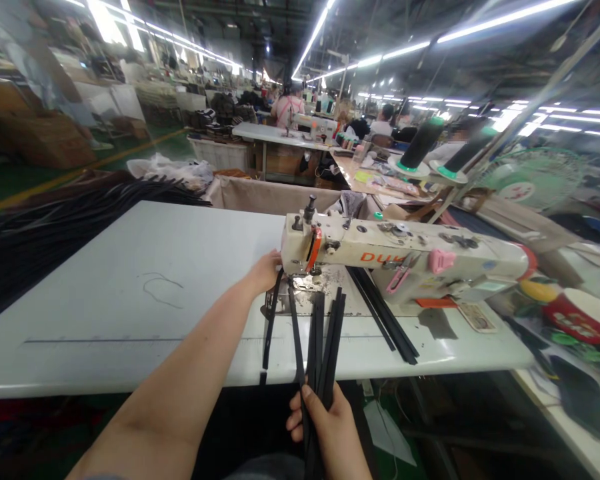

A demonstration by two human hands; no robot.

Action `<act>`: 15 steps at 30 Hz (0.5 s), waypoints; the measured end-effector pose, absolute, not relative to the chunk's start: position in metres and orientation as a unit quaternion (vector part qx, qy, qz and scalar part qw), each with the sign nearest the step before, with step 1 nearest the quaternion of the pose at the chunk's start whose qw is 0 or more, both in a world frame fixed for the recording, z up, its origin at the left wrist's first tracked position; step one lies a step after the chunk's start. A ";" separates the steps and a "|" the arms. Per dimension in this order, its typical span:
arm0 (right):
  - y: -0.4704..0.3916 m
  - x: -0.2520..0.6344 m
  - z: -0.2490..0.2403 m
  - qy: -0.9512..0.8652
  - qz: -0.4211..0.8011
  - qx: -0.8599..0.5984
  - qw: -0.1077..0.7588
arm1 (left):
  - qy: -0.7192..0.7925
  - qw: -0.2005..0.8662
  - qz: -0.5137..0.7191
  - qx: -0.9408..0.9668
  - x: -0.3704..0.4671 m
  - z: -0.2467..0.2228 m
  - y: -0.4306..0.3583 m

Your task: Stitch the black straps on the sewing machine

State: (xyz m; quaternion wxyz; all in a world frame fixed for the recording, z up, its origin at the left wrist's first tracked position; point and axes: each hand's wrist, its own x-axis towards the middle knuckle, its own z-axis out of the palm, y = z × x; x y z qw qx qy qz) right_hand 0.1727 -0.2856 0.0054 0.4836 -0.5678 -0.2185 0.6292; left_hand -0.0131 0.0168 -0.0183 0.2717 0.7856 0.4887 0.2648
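My right hand [325, 417] is closed round a bundle of long black strips [334, 340] in front of the table edge. One separate black strip [296, 327] runs from this hand up to the needle area of a white sewing machine [350, 247]. My left hand [267, 272] reaches to the left side of the machine head, its fingers together and the fingertips hidden behind it. Just below those fingers another black strip [273, 327] hangs down toward the table's front edge; whether they grip it is hidden.
More black strips [387, 320] lie under the machine arm on the white table [105, 280]. A loose thread [163, 288] lies left. Beyond stands a fabric-lined bin [270, 197]; black thread cones [427, 143] and a green fan [535, 177] are at right. Other people sit farther back.
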 end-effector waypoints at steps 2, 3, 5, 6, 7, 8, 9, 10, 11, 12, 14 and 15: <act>-0.284 0.171 0.006 -0.217 0.632 -0.571 0.477 | 0.493 0.268 0.258 0.786 -0.011 -0.016 0.019; -0.283 0.170 0.006 -0.215 0.633 -0.571 0.476 | 0.496 0.264 0.258 0.786 -0.010 -0.016 0.020; -0.282 0.169 0.005 -0.211 0.635 -0.570 0.476 | 0.498 0.256 0.259 0.787 -0.009 -0.016 0.020; -0.282 0.168 0.003 -0.208 0.636 -0.569 0.478 | 0.499 0.253 0.261 0.787 -0.008 -0.016 0.019; -0.282 0.168 0.002 -0.206 0.636 -0.569 0.480 | 0.500 0.252 0.265 0.785 -0.008 -0.017 0.018; -0.281 0.168 0.001 -0.203 0.635 -0.569 0.481 | 0.501 0.250 0.274 0.781 -0.008 -0.017 0.016; -0.281 0.168 0.000 -0.201 0.635 -0.570 0.481 | 0.502 0.248 0.288 0.777 -0.007 -0.018 0.014; -0.281 0.167 0.000 -0.200 0.633 -0.573 0.481 | 0.501 0.246 0.303 0.772 -0.007 -0.019 0.012; -0.281 0.166 0.000 -0.197 0.629 -0.577 0.483 | 0.501 0.244 0.319 0.767 -0.006 -0.020 0.010; -0.281 0.164 0.000 -0.192 0.622 -0.582 0.488 | 0.501 0.244 0.332 0.761 -0.006 -0.021 0.008; -0.281 0.161 0.002 -0.182 0.606 -0.590 0.502 | 0.508 0.250 0.346 0.748 -0.005 -0.023 0.006; -0.281 0.159 0.003 -0.177 0.600 -0.592 0.508 | 0.517 0.255 0.349 0.739 -0.004 -0.024 0.005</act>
